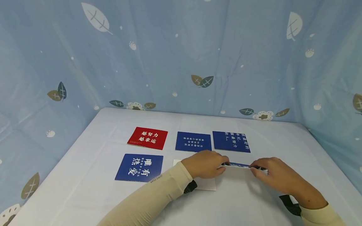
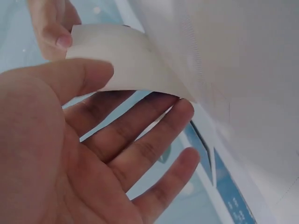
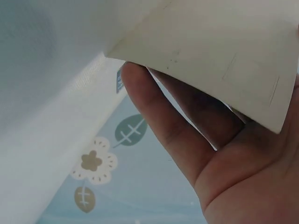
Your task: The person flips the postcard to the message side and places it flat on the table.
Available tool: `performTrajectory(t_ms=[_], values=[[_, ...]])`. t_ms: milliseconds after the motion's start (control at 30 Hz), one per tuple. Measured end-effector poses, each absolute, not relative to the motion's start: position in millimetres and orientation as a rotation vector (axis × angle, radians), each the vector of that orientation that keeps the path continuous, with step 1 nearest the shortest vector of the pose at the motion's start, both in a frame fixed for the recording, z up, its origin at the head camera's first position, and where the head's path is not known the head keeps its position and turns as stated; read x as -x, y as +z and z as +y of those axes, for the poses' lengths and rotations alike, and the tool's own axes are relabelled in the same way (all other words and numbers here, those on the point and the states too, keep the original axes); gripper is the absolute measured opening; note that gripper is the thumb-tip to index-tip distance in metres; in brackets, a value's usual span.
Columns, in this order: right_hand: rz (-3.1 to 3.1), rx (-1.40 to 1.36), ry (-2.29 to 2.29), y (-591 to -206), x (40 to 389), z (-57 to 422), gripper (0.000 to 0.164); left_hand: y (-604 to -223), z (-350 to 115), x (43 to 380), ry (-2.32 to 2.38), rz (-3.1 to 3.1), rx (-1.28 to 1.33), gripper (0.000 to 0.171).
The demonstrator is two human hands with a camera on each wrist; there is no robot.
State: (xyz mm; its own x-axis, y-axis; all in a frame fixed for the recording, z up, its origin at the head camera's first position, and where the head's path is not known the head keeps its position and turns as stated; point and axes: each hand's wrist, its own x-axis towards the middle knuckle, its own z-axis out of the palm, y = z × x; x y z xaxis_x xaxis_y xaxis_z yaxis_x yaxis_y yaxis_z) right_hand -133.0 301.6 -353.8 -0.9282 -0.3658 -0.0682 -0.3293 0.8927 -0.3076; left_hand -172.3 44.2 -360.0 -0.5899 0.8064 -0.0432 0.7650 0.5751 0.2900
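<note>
Both hands hold one thin square card [image 1: 238, 165] upright on edge above the white table, its pale back [image 2: 126, 51] turned toward the person and a strip of blue printed face along the top. My left hand [image 1: 205, 164] grips its left edge, thumb on the pale back and fingers behind. At the right edge, my right hand [image 1: 278, 175] holds it between thumb and fingers. In the right wrist view the card [image 3: 215, 51] bends slightly, fingers behind it. Under the left wrist lies a white-faced card [image 1: 207, 184], partly hidden by the hand and sleeve.
A red card [image 1: 148, 138] with white characters lies back left. Two blue cards, one in the middle [image 1: 193, 141] and one to its right [image 1: 232, 142], lie behind the hands. Another blue card [image 1: 138, 168] sits front left. A leaf-patterned blue curtain [image 1: 169, 56] surrounds the table [image 1: 85, 194].
</note>
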Motion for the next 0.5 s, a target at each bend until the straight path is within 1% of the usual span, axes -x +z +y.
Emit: performTrajectory(t_ms=[200, 400, 500], values=[[3.011, 0.534, -0.412, -354.2, 132.5, 301.7, 0.036, -359.8, 45.4, 174.7, 0.373, 2.675, -1.365, 0.028], [3.057, 0.551, -0.369, -355.1, 132.2, 301.5, 0.038, -360.0, 46.5, 174.4, 0.388, 2.722, -1.316, 0.030], [3.099, 0.544, -0.351, -353.9, 131.5, 300.5, 0.040, -360.9, 47.3, 174.0, 0.397, 2.741, -1.299, 0.034]])
